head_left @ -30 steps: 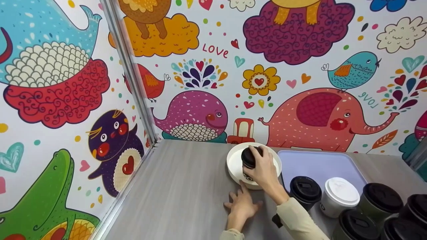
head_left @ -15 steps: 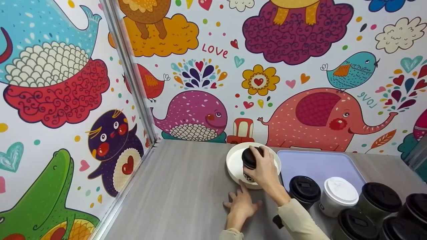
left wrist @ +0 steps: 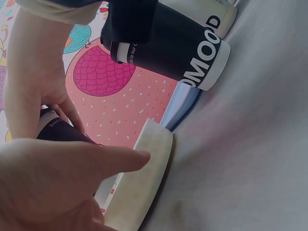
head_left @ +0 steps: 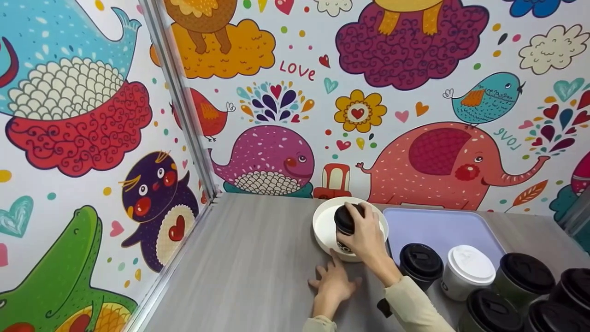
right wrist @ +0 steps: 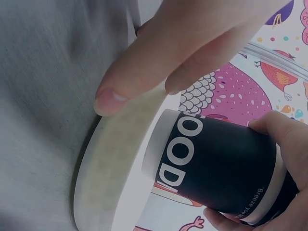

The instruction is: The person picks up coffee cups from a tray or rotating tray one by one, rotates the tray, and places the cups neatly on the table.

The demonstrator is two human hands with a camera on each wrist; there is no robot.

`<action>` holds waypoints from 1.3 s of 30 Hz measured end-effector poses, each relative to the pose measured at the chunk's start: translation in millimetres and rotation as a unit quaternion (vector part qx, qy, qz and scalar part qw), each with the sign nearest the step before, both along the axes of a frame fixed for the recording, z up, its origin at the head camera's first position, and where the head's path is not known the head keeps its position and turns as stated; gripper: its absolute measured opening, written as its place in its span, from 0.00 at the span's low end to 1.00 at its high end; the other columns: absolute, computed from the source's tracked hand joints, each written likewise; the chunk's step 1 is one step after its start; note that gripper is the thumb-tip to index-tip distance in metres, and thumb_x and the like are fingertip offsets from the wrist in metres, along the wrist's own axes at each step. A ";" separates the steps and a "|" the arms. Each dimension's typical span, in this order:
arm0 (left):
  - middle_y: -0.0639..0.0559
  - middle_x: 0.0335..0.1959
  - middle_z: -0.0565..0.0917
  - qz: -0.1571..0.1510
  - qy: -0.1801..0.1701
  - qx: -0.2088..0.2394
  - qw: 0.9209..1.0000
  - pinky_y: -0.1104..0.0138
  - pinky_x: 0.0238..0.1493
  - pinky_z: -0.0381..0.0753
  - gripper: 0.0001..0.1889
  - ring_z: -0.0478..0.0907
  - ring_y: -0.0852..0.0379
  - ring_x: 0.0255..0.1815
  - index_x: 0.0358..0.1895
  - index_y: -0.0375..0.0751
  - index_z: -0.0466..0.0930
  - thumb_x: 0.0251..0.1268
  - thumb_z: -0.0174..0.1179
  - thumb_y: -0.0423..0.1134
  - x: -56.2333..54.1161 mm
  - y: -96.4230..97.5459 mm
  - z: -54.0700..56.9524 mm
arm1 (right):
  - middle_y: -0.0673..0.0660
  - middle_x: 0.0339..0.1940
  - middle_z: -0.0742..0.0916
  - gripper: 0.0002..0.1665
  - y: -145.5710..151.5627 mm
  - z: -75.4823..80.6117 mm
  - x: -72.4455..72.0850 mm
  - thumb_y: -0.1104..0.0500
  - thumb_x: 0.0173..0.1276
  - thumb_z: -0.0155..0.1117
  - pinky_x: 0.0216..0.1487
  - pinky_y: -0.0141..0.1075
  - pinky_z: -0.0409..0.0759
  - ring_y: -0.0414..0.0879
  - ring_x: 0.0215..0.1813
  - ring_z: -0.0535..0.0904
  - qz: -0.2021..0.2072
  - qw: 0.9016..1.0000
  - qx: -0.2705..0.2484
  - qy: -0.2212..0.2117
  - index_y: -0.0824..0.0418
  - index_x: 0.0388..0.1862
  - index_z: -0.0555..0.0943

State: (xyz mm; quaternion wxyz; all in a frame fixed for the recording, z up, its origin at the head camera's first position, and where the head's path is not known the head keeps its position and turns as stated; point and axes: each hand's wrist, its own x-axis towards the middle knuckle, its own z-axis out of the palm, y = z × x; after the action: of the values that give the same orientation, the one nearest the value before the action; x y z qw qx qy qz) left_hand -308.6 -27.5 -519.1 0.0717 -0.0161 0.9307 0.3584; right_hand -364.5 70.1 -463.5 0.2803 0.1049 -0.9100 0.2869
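Note:
A dark coffee cup [head_left: 344, 221] with a black lid and white lettering is in a round white dish [head_left: 323, 232]; the dish's rim partly hides its base. My right hand [head_left: 370, 237] grips this cup near its lid from the right. In the right wrist view the cup [right wrist: 221, 163] shows its lettered side, with thumb and fingers round its upper end. My left hand [head_left: 335, 283] lies in front of the dish, fingers spread and one fingertip at the dish's near wall. The left wrist view shows the left hand [left wrist: 62, 178] beside the dish [left wrist: 151, 166].
A lavender tray [head_left: 438, 223] lies right of the dish. Several lidded cups stand at the front right, among them a black-lidded cup [head_left: 420, 265] close to my right sleeve and a white cup [head_left: 469, 272]. Patterned walls [head_left: 272, 152] bound the table behind and at left.

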 end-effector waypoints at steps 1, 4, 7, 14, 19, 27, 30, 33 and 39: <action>0.29 0.72 0.72 0.001 0.002 -0.003 1.000 0.18 0.65 0.54 0.54 0.60 0.22 0.76 0.81 0.31 0.51 0.61 0.73 0.52 0.2 0.1 0.4 | 0.70 0.66 0.77 0.44 0.6 0.1 0.2 0.58 0.49 0.83 0.58 0.61 0.81 0.68 0.64 0.75 0.000 1.000 0.000 0.001 0.59 0.68 0.79; 0.30 0.72 0.72 0.002 0.000 -0.009 1.000 0.18 0.65 0.55 0.54 0.60 0.22 0.76 0.82 0.32 0.52 0.61 0.73 0.53 0.8 0.1 1.9 | 0.71 0.66 0.77 0.43 2.5 0.3 0.5 0.58 0.48 0.83 0.60 0.62 0.80 0.69 0.65 0.75 -0.002 1.000 0.000 0.007 0.59 0.67 0.79; 0.30 0.72 0.72 0.001 -0.004 -0.014 1.000 0.18 0.65 0.55 0.54 0.60 0.22 0.76 0.82 0.32 0.52 0.61 0.73 0.54 0.5 0.2 1.7 | 0.72 0.65 0.78 0.43 3.7 0.3 0.4 0.58 0.48 0.83 0.62 0.63 0.78 0.69 0.65 0.75 -0.002 1.000 0.002 0.014 0.60 0.66 0.79; 0.30 0.73 0.72 0.002 -0.007 -0.020 1.000 0.19 0.65 0.56 0.54 0.60 0.22 0.77 0.81 0.32 0.52 0.61 0.73 0.54 -1.2 2.0 0.5 | 0.73 0.64 0.78 0.43 4.8 -0.8 2.0 0.57 0.47 0.83 0.66 0.66 0.74 0.70 0.65 0.75 -0.003 1.000 0.006 0.024 0.60 0.65 0.80; 0.30 0.72 0.72 -0.001 -0.015 -0.021 1.000 0.18 0.65 0.55 0.54 0.59 0.22 0.77 0.82 0.33 0.51 0.61 0.73 0.55 -2.7 2.6 -0.2 | 0.72 0.63 0.79 0.42 6.7 -1.1 4.2 0.57 0.47 0.83 0.69 0.66 0.71 0.69 0.66 0.74 -0.001 0.999 0.010 0.040 0.61 0.65 0.81; 0.28 0.73 0.70 -0.006 -0.020 -0.004 1.000 0.17 0.67 0.51 0.54 0.55 0.19 0.78 0.82 0.33 0.50 0.62 0.73 0.52 -2.9 0.6 -1.1 | 0.72 0.62 0.79 0.42 9.2 -2.8 7.3 0.58 0.45 0.83 0.69 0.66 0.71 0.69 0.65 0.75 -0.002 0.998 0.017 0.059 0.63 0.63 0.81; 0.28 0.73 0.71 -0.006 -0.018 -0.002 1.000 0.17 0.67 0.51 0.53 0.55 0.19 0.78 0.82 0.33 0.50 0.62 0.73 0.51 -2.5 0.4 -0.4 | 0.73 0.62 0.79 0.42 10.4 -4.1 8.0 0.58 0.45 0.82 0.68 0.66 0.71 0.69 0.65 0.75 -0.003 0.998 0.016 0.056 0.63 0.63 0.81; 0.28 0.73 0.71 -0.004 -0.015 -0.004 1.000 0.17 0.67 0.51 0.53 0.56 0.19 0.78 0.82 0.32 0.51 0.62 0.73 0.51 -2.1 0.6 0.0 | 0.73 0.62 0.79 0.42 11.7 -5.4 8.7 0.58 0.45 0.82 0.67 0.67 0.72 0.70 0.64 0.75 -0.005 0.999 0.013 0.051 0.62 0.64 0.81; 0.28 0.72 0.72 -0.006 -0.010 -0.010 1.000 0.17 0.66 0.52 0.53 0.58 0.20 0.77 0.81 0.31 0.51 0.62 0.73 0.51 -1.6 1.4 0.6 | 0.72 0.64 0.78 0.42 13.1 -4.1 11.5 0.58 0.47 0.82 0.64 0.66 0.75 0.70 0.64 0.75 -0.010 0.999 0.008 0.040 0.61 0.65 0.80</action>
State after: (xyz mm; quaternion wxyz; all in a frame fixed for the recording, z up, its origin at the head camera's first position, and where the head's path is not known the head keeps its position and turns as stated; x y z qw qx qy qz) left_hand -310.3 -26.1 -518.4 0.0833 -0.0144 0.9336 0.3481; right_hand -353.1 83.2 -467.6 0.3181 0.1095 -0.9016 0.2720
